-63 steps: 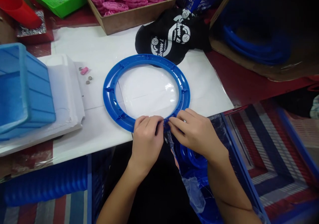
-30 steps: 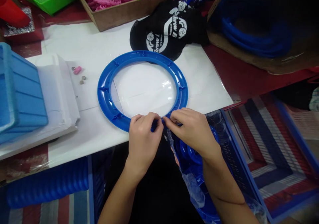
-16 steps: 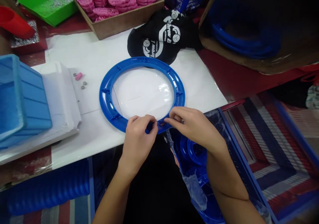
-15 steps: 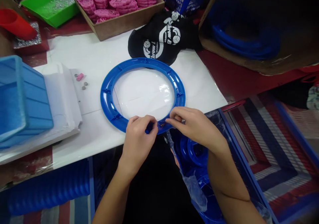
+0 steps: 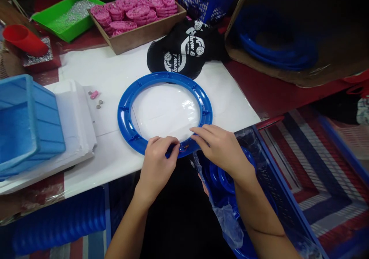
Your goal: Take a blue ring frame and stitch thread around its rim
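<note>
A blue plastic ring (image 5: 124, 117) lies on the white table sheet, its hollow side with small posts and ribs facing up. At the ring's near edge my left hand (image 5: 160, 159) is closed, thumb and forefinger pinched together over the channel. What they pinch is too small to make out. Just right of those fingertips, a small part with thin reddish wire (image 5: 185, 147) sits in the channel. My right hand (image 5: 220, 145) is held over the ring's near right side, thumb and fingers drawn together; anything between them is too fine to see.
Behind the ring lie black printed mesh fabric (image 5: 184, 51) and a box of pink pieces (image 5: 115, 45). A light-blue bin (image 5: 47, 117) stands left, near a few small bits (image 5: 94, 94). At lower right is a blue crate (image 5: 284, 197) with blue rings.
My right hand's fingertips have lifted slightly up and away from the small wired part, which shows more clearly. My left hand stays at the ring's near edge. The view has shifted a little.
</note>
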Demonstrator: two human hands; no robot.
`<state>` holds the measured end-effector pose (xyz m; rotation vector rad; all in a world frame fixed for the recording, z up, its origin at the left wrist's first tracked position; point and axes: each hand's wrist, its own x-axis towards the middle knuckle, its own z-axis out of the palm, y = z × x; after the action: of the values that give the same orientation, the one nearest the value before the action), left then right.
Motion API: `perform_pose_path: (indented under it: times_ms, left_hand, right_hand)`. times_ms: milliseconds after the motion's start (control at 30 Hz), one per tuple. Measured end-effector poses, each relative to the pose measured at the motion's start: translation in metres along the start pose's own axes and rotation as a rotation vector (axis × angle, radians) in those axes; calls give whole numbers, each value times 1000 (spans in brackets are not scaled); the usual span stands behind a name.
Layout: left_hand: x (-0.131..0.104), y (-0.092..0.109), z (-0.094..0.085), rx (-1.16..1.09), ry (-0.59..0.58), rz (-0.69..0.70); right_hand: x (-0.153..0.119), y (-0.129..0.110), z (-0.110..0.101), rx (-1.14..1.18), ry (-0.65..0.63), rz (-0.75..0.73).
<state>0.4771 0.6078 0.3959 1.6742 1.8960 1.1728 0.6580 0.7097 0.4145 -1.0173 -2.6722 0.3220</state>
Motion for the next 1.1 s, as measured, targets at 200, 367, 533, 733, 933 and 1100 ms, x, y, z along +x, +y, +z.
perform_pose_path:
  times_ms: [200,367,533,733,933,1100]
  left_hand:
    - [1,-6,-18,-92,-174,-20]
    - [8,-13,-29,-66,-289,89]
    - [13,-5,-30,127,-360,129]
    - [12,5,-20,298,-368,184]
    - [19,6,-21,255,-406,98]
    - [24,7,-22,243,-403,57]
  right_hand:
    - [-7,-9,2,-144,15,-6]
    - [-9,-8,-1,-84,-15,55]
    - [-8,-17,-2,65,-108,54]
    - [-5,-32,3,122,-146,79]
    - [-5,-25,-5,126,-195,62]
    - [-2,-3,-14,297,-62,73]
